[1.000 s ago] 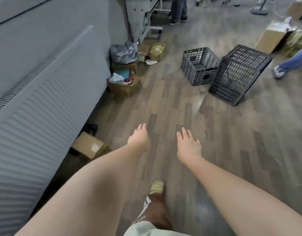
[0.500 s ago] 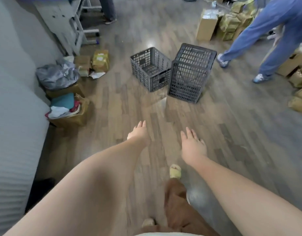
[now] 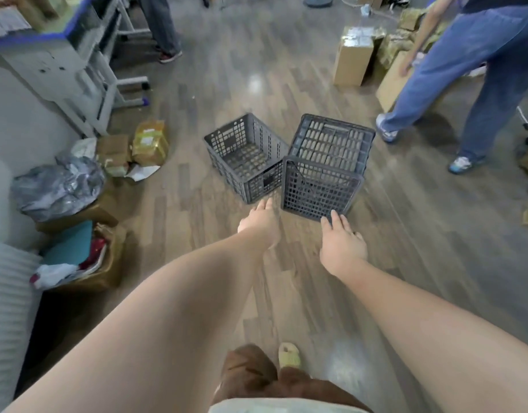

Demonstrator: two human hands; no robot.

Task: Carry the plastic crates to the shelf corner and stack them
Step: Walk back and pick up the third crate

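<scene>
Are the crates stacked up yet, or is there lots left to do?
Not yet. Both grey crates, the upright crate and the tipped crate, sit on the floor unstacked. The left hand and right hand are open, reaching toward them. Lifting, carrying and stacking remain.

The person in blue trousers [image 3: 477, 70] is cut off above the waist by the top edge. A second pair of grey-trousered legs [image 3: 161, 22] is likewise cropped. The tall dark grey lattice plastic crate's [image 3: 325, 171] lower near edge is overlapped by the right hand [image 3: 341, 244]; contact cannot be determined. The grey metal desk [image 3: 48, 64] is truncated at the left.
</scene>
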